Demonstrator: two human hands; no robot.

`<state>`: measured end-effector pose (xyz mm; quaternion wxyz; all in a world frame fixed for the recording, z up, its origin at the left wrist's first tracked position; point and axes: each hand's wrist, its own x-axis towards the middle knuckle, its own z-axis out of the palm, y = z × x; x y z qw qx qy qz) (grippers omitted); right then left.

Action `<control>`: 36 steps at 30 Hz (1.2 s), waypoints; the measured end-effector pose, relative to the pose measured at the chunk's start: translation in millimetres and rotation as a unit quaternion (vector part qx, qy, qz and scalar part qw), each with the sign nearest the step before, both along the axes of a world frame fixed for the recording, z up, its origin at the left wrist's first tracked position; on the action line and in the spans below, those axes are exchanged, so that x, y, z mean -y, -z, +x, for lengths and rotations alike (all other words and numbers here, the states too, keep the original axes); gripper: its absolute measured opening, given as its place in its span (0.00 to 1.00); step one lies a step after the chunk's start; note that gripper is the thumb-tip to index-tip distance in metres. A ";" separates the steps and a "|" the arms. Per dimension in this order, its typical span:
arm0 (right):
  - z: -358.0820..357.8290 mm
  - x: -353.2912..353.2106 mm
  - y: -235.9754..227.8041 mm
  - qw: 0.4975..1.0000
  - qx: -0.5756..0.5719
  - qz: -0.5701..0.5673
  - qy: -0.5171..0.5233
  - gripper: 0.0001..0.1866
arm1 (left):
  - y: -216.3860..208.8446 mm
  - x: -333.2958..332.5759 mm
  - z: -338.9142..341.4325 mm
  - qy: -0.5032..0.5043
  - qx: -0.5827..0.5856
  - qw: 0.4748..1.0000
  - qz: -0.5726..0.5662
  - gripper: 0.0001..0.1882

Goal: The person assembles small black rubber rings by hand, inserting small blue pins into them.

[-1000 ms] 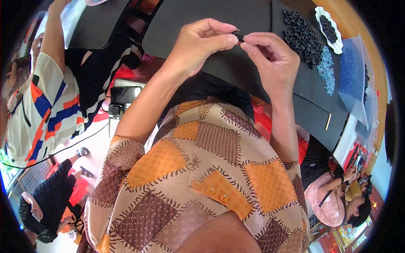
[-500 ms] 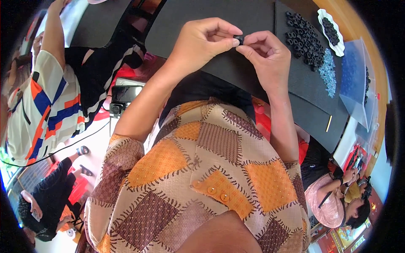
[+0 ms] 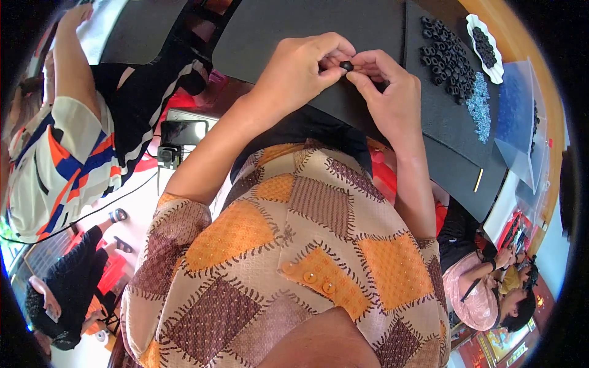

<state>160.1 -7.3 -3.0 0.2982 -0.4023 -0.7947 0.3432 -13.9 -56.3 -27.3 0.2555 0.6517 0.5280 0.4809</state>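
Note:
Between the fingertips of both hands sits a small round black piece (image 3: 346, 65), held above the front part of the black mat. My left hand (image 3: 310, 61) pinches it from the left, thumb and forefinger closed on its side. From the right, my right hand (image 3: 388, 83) grips it with thumb and fingers. To the right of my hands lies a heap of black ring-shaped pieces (image 3: 443, 58). Small light-blue pieces (image 3: 478, 107), like glassy beads, form a pile beside that heap.
A white scalloped dish (image 3: 496, 72) with black pieces stands at the far right. Near it is a clear bluish plastic box (image 3: 515, 116). A thin gold-coloured stick (image 3: 478, 180) lies on the black mat (image 3: 451, 138). A co-worker (image 3: 67, 141) sits at the left; other people are at the lower corners.
Both hands have shifted slightly nearer to me, and the black piece between them has turned to show a rounder face. The co-worker's arm at the left has moved a little.

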 end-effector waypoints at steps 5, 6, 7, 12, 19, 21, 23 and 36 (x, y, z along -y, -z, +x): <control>-2.5 -2.2 -5.0 0.999 0.006 -0.033 0.020 0.06 | -0.1 -2.3 3.9 0.001 -0.008 1.000 0.005 0.13; -2.2 -2.9 -4.3 0.999 0.005 -0.035 0.013 0.06 | 0.6 -3.5 4.5 0.003 -0.007 1.000 0.010 0.13; -1.2 -4.6 -2.7 0.999 0.000 -0.045 0.019 0.07 | 1.4 -4.9 4.7 0.007 0.000 1.000 -0.001 0.13; 1.3 -4.6 -1.1 0.997 0.015 -0.072 0.033 0.07 | 5.0 -4.4 2.0 -0.008 -0.026 0.999 0.029 0.13; 3.2 -16.8 -8.9 0.995 0.036 -0.093 0.007 0.07 | 3.3 -6.3 -2.5 -0.031 -0.140 0.988 0.054 0.11; -1.8 -32.2 -18.0 0.999 -0.039 0.016 0.009 0.10 | 1.9 -8.2 -1.0 -0.024 -0.135 0.989 0.057 0.10; -23.4 -35.9 -29.2 0.991 -0.090 0.092 0.023 0.12 | 0.6 -7.4 -1.1 -0.028 -0.130 0.990 0.051 0.10; -73.5 -44.7 2.8 0.971 -0.115 0.211 -0.014 0.31 | -1.0 -6.9 5.8 -0.061 -0.143 0.987 0.034 0.08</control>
